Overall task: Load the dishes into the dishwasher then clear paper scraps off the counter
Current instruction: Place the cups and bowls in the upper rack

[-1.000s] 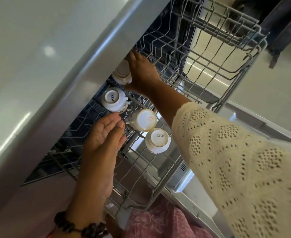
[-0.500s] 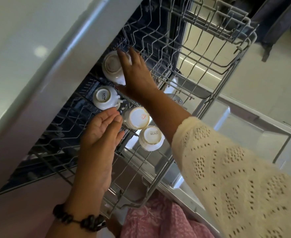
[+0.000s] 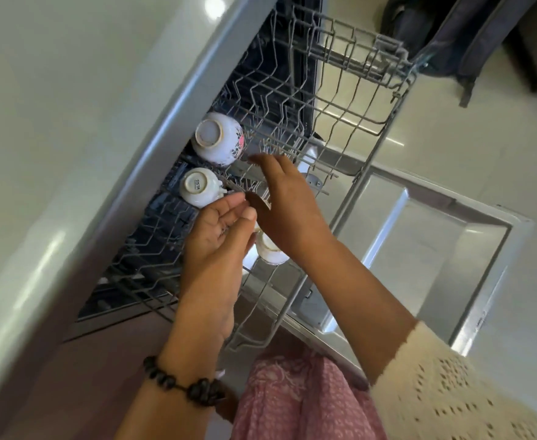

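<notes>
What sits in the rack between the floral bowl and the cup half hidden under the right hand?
In the head view, one upturned white cup stamped on its base sits between the floral bowl and the half-hidden cup; the left hand covers the rest.

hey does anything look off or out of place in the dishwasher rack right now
Nothing stands out. The floral cup and the cup marked SISTA sit upside down in the upper rack; a third cup is mostly hidden behind the right hand.
</notes>
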